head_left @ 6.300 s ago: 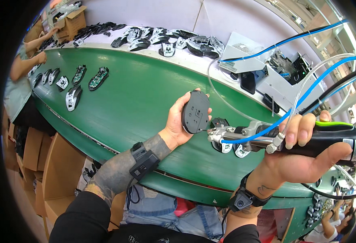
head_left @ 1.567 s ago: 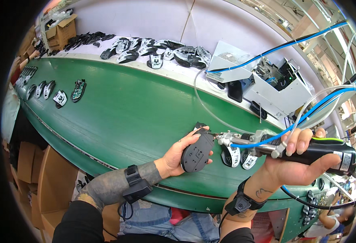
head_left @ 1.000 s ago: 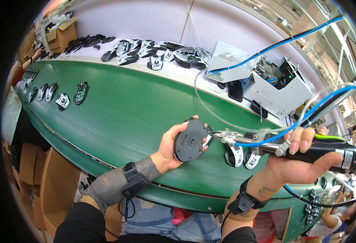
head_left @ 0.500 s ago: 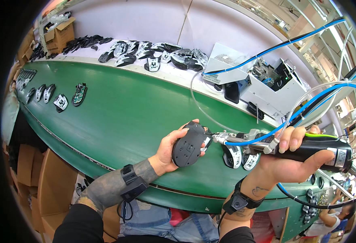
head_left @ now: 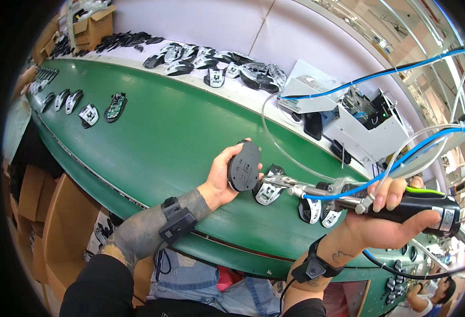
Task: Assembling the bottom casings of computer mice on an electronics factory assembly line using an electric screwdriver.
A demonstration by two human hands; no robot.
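Observation:
A black computer mouse (head_left: 244, 167) is held up over the green bench, its flat underside with small holes turned toward me. My left hand (head_left: 221, 182) is closed around its left side and ends. My right hand (head_left: 383, 219) grips a black electric screwdriver (head_left: 409, 204) with a metal front end and blue air tube. Its tip points left, a short gap from the held mouse. Under the tip lies a white-and-black mouse shell (head_left: 267, 194). Two more mouse shells, (head_left: 309, 210) nearer and another (head_left: 330, 216), sit just right of it, below the screwdriver.
A green conveyor belt (head_left: 164, 127) runs across. More mice, including one with its circuit board (head_left: 115, 107) showing, lie at left. Mouse shells (head_left: 206, 59) crowd the back ledge, beside a white screw-feeding machine (head_left: 367, 124). Hoses (head_left: 370, 70) hang at right. Other people are at both ends.
The held mouse has moved left and away from the screwdriver tip, its underside tilting more upright. A mouse shell behind it has come into sight. The view has shifted slightly.

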